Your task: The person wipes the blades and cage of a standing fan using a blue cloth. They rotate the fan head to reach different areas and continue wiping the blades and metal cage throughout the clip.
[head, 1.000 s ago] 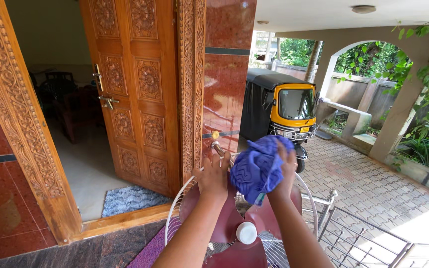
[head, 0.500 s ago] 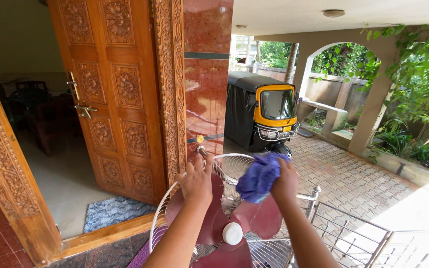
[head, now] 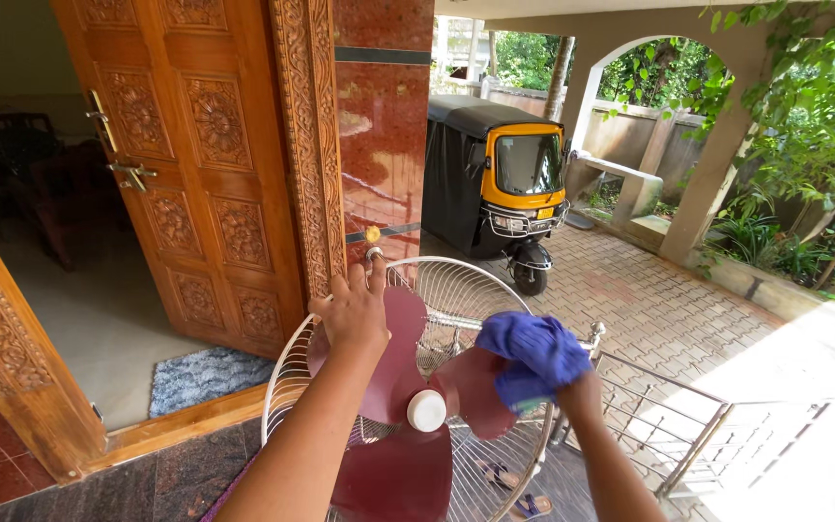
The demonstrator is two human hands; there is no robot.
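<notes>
Now lowered from the raised position: right hand (head: 582, 391) clenched on blue cloth (head: 532, 356), pressed to fan blade (head: 471, 387); left hand (head: 355, 311) flat, ungripped, steadying upper blade (head: 400, 362).

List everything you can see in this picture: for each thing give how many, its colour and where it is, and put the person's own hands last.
fan blades: three, maroon, bottom centre, round a white hub
fan grille: one, white wire, behind the blades
cloth: one, blue, on the right-hand blade
door: one, carved brown wood, open, upper left
mat: one, blue-grey, inside the doorway
pillar: one, polished red stone, right of the door
auto-rickshaw: one, yellow and black, parked on the paving
railing: one, metal, lower right
plants: several, green, far right
left hand: one, resting on the upper blade, fingertips at the grille rim
right hand: one, mostly hidden under the cloth it grips
</notes>
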